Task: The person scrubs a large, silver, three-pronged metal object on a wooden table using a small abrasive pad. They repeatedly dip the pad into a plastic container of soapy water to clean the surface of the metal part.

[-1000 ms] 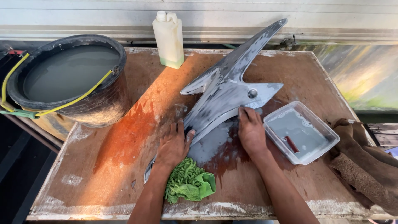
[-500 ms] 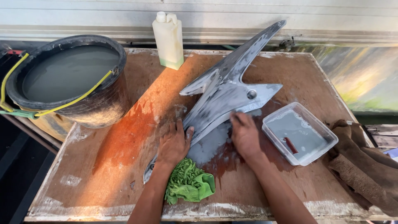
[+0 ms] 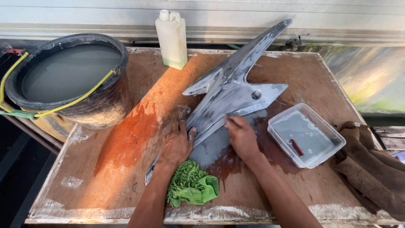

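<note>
Tabletop [image 3: 126, 169]: water-filled bucket [image 3: 67, 71], tray [image 3: 306, 135]

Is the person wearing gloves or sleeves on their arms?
No gloves and no sleeves show. The left hand and right hand are both bare, and the forearms are bare right down to the bottom edge of the picture. No watch, ring or bracelet can be seen. The fingers look wet and a bit smeared with pale grey, chalky dust.
</note>
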